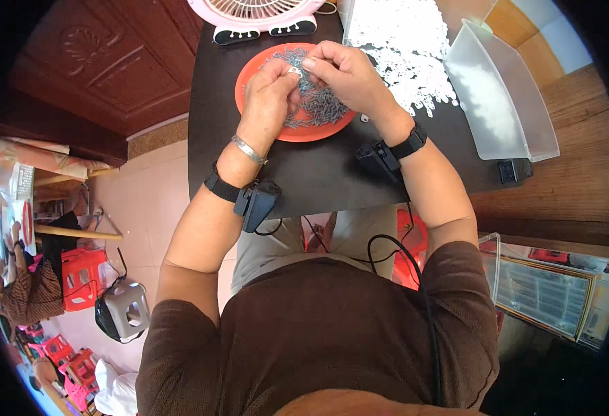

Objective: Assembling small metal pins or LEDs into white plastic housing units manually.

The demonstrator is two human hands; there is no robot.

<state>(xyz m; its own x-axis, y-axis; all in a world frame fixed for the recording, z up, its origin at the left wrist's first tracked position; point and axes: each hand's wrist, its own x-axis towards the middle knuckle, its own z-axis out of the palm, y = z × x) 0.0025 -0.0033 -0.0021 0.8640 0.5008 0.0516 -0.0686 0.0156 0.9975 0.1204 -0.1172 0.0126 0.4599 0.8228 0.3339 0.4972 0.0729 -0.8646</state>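
Both of my hands meet over an orange-red plate (306, 136) heaped with small grey pins (322, 109) that look like screws or nails. Between the thumb and forefinger of my left hand (268, 96) is a small white plastic piece (295, 71). My right hand (349, 75) is closed in a pinch just beside it, and whatever lies at its fingertips is too small to make out. A large pile of similar white pieces (408, 73) spreads over the dark table right of the plate.
A pink fan (263, 26) stands behind the plate. To the right, a translucent bin (537, 118) holds white contents, with a small black box (515, 170) near its front corner. A black cable (426, 305) runs along my right side. Another person (30, 277) is at far left.
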